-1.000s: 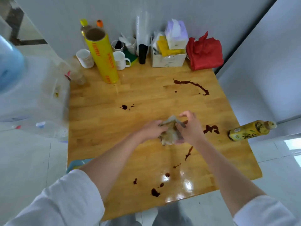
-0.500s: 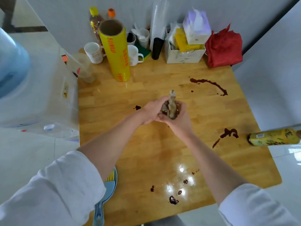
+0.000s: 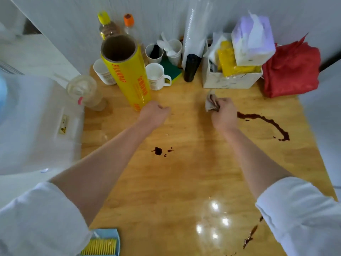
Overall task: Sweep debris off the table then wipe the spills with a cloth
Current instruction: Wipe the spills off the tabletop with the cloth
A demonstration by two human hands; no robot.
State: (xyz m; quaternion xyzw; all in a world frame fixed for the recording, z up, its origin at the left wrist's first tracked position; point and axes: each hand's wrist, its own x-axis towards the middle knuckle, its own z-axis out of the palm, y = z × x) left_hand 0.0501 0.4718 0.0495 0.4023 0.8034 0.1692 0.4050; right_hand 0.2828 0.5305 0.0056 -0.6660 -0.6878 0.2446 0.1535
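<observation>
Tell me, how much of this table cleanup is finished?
No loose debris shows on the wooden table, so sweeping looks done. In hand: the right hand grips a stained cloth beside the long dark streak; the left hand is curled, empty. Left: that streak, the small splatter and the smear at the near edge.
</observation>
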